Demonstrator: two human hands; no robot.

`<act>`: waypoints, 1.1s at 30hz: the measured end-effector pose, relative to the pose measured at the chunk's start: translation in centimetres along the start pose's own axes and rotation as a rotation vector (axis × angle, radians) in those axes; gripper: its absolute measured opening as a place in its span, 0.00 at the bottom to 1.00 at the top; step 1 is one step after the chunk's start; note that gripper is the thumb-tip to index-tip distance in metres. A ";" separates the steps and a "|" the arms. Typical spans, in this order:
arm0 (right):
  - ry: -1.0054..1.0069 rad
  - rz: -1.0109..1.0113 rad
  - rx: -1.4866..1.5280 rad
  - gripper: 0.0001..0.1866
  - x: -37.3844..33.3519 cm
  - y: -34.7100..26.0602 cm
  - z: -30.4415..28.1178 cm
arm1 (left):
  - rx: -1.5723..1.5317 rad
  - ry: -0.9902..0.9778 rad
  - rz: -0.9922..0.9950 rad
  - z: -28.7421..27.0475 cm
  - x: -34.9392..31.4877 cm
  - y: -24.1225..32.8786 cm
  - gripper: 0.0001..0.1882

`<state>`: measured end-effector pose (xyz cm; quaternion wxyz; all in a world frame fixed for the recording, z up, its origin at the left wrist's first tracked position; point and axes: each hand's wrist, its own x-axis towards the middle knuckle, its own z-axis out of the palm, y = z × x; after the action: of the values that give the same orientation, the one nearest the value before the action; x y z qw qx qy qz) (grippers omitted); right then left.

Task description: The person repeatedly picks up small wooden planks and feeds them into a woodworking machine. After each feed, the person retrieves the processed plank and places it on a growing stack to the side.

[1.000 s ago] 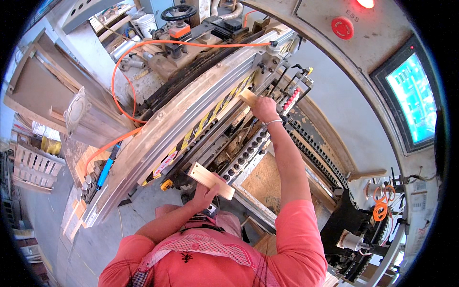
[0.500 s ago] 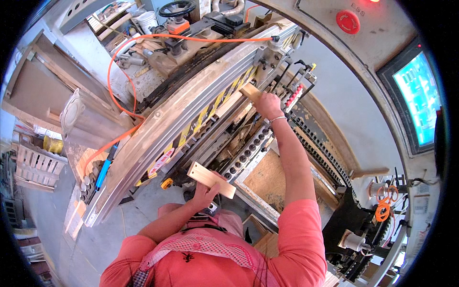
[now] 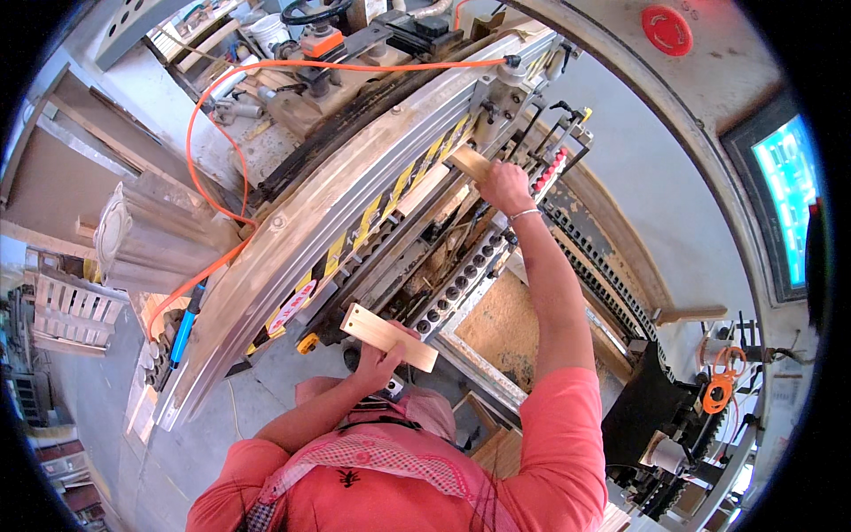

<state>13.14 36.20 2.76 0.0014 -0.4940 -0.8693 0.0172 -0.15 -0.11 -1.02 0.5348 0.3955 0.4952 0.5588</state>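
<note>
My left hand (image 3: 379, 363) is closed round a short pale wooden board (image 3: 377, 332) with small holes near its left end. It holds the board in front of my body, short of the machine. Farther off, my right hand (image 3: 506, 187) grips a second wooden piece (image 3: 471, 163), whose far end reaches toward the striped edge of the machine beam. Another length of wood (image 3: 424, 192) lies along the machine beside that piece. The fingertips of my right hand are partly hidden by the hand itself.
A long metal beam (image 3: 292, 232) with an orange hose (image 3: 191, 146) crosses ahead. A row of black round fittings (image 3: 459, 282) lies between my arms. At the right are a lit screen (image 3: 786, 191), a red button (image 3: 667, 30) and a black toothed chain (image 3: 612, 293).
The whole view has shifted slightly, with the screen and red button now farther right. Both hands keep hold of their wooden pieces in nearly the same places.
</note>
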 end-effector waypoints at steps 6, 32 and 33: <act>-0.009 0.030 0.019 0.21 0.1 -0.4 -0.6 | -0.041 -0.028 -0.041 -0.3 -0.3 -0.7 0.14; -0.030 -0.023 -0.113 0.21 0.3 -0.9 0.4 | -0.292 0.226 -0.039 -0.6 -5.9 2.8 0.17; -0.006 -0.024 -0.118 0.22 0.3 -1.0 -0.1 | -0.292 0.275 -0.022 -1.5 -7.1 2.4 0.21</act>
<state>12.08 35.97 2.86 -0.0302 -0.4827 -0.8746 -0.0328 -1.31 -7.18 1.70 0.5199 0.2280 0.4817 0.6676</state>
